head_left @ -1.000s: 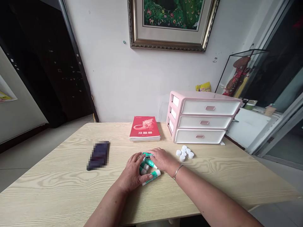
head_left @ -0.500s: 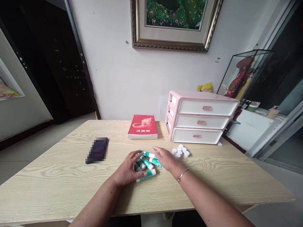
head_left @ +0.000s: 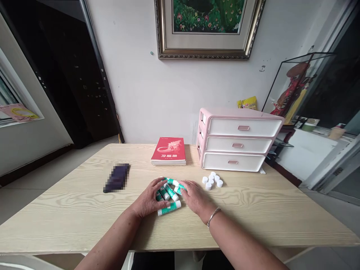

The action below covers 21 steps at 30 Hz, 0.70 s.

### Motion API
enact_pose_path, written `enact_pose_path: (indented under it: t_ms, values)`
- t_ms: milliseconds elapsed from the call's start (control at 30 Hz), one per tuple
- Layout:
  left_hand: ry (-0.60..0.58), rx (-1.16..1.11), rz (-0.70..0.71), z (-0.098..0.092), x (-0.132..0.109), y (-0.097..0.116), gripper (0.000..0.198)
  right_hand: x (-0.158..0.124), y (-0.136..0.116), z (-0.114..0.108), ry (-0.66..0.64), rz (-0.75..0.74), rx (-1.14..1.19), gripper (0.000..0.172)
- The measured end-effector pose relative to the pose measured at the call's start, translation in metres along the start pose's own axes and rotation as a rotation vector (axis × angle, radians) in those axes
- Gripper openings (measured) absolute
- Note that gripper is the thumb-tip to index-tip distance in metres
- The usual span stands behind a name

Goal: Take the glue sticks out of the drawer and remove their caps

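Several green-and-white glue sticks point(head_left: 171, 192) lie in a loose cluster on the table. My left hand point(head_left: 150, 198) curves around the cluster's left side, fingers and thumb apart, with the thumb against the nearest glue stick point(head_left: 173, 207). From the right, my right hand point(head_left: 195, 197) rests against the sticks, palm down, its fingers loosely bent and partly covering one of them. Neither hand grips a stick. A little beyond my right hand, several small white caps point(head_left: 210, 181) sit in a group.
Behind the sticks lies a red book point(head_left: 168, 149). A pink drawer unit point(head_left: 240, 139) with white drawer fronts stands at the back right. A dark, pixelated flat item point(head_left: 116, 178) is on the left of the wooden table point(head_left: 70, 210).
My right hand has drawn back and down toward me, from the cluster's far side to its right edge. My left hand keeps its place around the sticks. The view has shifted slightly.
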State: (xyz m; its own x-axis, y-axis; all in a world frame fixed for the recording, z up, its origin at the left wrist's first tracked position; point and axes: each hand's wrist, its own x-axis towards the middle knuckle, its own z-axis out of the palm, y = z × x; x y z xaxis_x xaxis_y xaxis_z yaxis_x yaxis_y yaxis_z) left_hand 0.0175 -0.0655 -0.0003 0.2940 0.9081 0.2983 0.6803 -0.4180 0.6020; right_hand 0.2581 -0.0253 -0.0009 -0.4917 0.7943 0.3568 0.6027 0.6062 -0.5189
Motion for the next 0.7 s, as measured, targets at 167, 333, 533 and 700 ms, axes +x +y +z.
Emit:
enact_pose_path:
  t_ms: [167,333,533,700]
  values:
    - [0.008,-0.043,0.009,0.003,0.001,-0.009,0.085,0.0,0.016,0.011,0.108,-0.023,0.121,0.034]
    - [0.151,-0.174,-0.059,0.0,0.002,-0.007,0.066,-0.001,0.031,0.02,0.228,0.128,0.282,0.034]
    - [0.254,-0.503,-0.291,-0.019,0.004,0.005,0.059,0.005,0.038,0.011,0.341,0.247,0.408,0.035]
    - [0.261,-0.569,-0.28,-0.017,0.005,0.007,0.059,-0.006,0.009,-0.004,0.434,0.086,0.257,0.03]
